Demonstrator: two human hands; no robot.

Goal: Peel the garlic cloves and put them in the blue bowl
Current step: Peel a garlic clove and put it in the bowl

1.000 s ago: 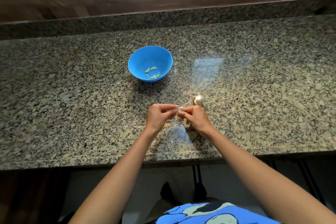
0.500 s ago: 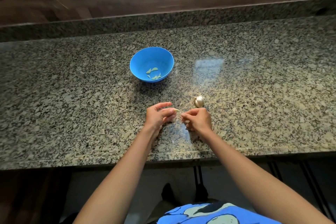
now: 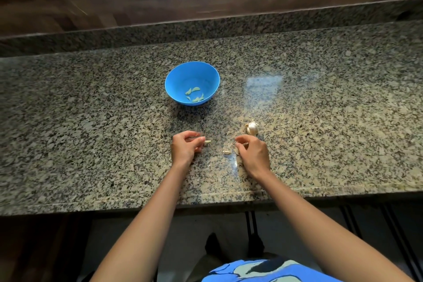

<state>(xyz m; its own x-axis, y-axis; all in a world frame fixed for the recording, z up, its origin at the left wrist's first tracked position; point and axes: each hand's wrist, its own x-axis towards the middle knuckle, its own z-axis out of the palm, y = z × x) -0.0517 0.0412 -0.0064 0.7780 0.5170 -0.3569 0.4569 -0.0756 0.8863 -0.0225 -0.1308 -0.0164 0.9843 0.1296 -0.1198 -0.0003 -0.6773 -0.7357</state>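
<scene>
So: left hand (image 3: pixel 186 146) pinches a bare clove (image 3: pixel 207 141), nearer me than the blue bowl (image 3: pixel 183 75); probably ready to drop in | right hand (image 3: pixel 253 154) pinches a scrap of skin (image 3: pixel 245 144), held aside as waste | bulb (image 3: pixel 252 128) right of the bowl, within easy reach

Both bare forearms extend forward, with the hands apart and knuckles up. Left hand (image 3: pixel 186 147): fingers curled, thumb and forefinger pinching a garlic clove (image 3: pixel 207 141). Right hand (image 3: pixel 253 154): fingers curled, fingertips pinching a peel scrap (image 3: pixel 245 143).
</scene>
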